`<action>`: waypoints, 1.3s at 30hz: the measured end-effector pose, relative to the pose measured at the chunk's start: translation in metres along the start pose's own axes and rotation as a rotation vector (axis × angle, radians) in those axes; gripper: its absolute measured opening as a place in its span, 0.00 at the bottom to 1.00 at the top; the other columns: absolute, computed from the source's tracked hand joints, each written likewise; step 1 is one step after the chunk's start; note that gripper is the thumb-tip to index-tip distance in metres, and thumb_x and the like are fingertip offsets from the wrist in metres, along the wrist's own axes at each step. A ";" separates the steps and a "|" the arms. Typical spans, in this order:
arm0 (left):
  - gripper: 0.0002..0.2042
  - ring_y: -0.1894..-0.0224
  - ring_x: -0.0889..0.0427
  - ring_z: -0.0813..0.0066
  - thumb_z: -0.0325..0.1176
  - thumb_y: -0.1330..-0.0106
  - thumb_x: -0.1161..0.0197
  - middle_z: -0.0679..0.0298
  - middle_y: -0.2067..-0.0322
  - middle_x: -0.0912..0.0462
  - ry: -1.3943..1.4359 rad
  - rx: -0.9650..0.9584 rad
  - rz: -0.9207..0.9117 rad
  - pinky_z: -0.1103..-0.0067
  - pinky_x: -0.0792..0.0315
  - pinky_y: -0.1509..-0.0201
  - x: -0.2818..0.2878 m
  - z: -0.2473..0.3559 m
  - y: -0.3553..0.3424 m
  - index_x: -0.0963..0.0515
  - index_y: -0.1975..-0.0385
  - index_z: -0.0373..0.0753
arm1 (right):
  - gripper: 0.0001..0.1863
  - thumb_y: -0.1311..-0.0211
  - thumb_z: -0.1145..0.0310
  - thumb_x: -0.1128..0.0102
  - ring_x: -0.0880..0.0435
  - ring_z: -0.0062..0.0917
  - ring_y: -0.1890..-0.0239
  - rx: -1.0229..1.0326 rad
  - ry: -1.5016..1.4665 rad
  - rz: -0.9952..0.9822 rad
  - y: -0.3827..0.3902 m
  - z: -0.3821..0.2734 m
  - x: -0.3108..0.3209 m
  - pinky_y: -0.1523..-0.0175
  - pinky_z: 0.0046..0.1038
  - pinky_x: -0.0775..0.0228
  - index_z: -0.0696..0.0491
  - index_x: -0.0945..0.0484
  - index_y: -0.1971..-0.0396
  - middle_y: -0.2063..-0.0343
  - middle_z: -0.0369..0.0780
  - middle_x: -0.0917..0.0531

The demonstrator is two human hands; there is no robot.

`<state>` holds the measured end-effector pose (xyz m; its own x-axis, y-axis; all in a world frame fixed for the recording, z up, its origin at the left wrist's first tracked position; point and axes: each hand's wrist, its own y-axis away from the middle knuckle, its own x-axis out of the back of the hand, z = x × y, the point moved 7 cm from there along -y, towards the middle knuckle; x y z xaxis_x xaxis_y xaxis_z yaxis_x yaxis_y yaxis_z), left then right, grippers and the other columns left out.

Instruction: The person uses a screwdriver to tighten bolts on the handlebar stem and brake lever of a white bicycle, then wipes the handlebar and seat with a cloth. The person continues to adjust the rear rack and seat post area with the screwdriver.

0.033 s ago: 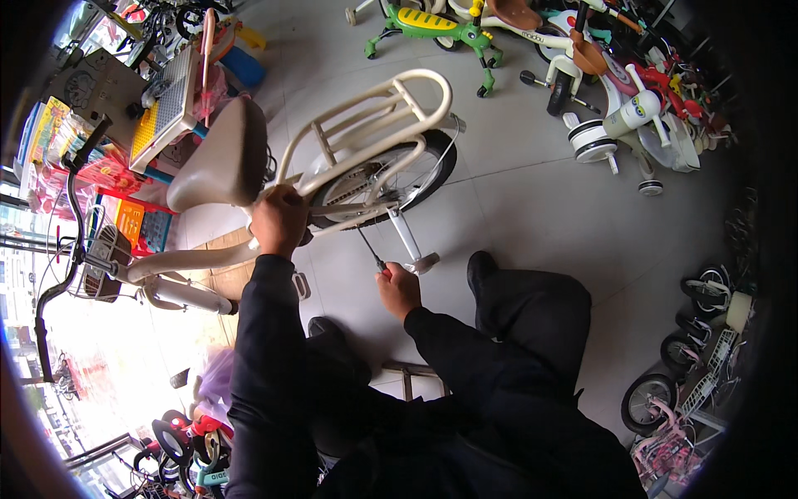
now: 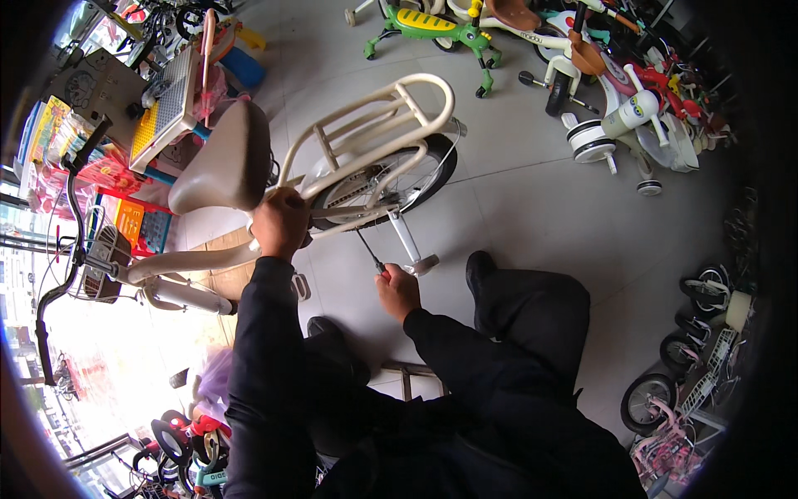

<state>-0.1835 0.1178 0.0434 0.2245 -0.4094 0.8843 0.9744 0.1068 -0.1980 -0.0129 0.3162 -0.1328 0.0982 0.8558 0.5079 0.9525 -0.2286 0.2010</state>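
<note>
A cream bicycle [image 2: 191, 258] stands across the floor before me, its brown saddle [image 2: 224, 162] at the left of its rear rack [image 2: 378, 137]. My left hand [image 2: 281, 223] is closed round the frame just below the saddle; the exact part under its fingers is hidden. In my right hand [image 2: 397, 291] is a slim tool [image 2: 368, 249] with a thin metal shaft and dark grip, looking like a screwdriver. Its shaft reaches up to the lower frame beside the rear wheel [image 2: 432, 175]. To the right of the tool hangs a white pedal crank or stand leg [image 2: 405, 237].
A green and yellow ride-on toy [image 2: 432, 25] stands at the far side. Small ride-on bikes [image 2: 628, 116] crowd the far right, and more bikes [image 2: 652, 403] the near right. Toy packages [image 2: 75, 150] lie at left. A low stool [image 2: 407, 378] is beneath me.
The bicycle's saddle and rear rack have shifted very slightly toward me. Both hands keep their grips, nearly in place.
</note>
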 end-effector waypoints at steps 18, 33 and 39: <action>0.09 0.64 0.14 0.56 0.40 0.46 0.31 0.59 0.69 0.14 0.072 -0.055 -0.115 0.66 0.21 0.61 0.022 0.014 0.072 0.16 0.68 0.44 | 0.18 0.35 0.55 0.45 0.16 0.49 0.60 -0.184 0.194 -0.192 0.082 0.007 0.033 0.54 0.44 0.24 0.57 0.21 0.69 0.68 0.51 0.15; 0.15 0.65 0.13 0.58 0.40 0.37 0.31 0.54 0.67 0.13 0.330 -0.049 -0.159 0.70 0.20 0.57 0.011 0.005 0.029 0.18 0.58 0.35 | 0.17 0.35 0.55 0.45 0.15 0.49 0.61 -0.097 0.238 -0.083 0.078 0.001 0.022 0.54 0.45 0.23 0.56 0.20 0.66 0.68 0.49 0.14; 0.15 0.66 0.13 0.58 0.41 0.38 0.31 0.53 0.68 0.14 0.327 -0.053 -0.188 0.70 0.21 0.59 0.009 0.002 0.024 0.19 0.60 0.36 | 0.16 0.37 0.58 0.45 0.16 0.48 0.65 -0.091 0.157 -0.038 0.075 0.002 0.023 0.57 0.44 0.24 0.57 0.21 0.69 0.70 0.50 0.15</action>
<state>-0.1585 0.1187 0.0479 0.0256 -0.6859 0.7273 0.9964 -0.0416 -0.0743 0.0616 0.3199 -0.1077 0.0096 0.7833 0.6215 0.9241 -0.2445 0.2938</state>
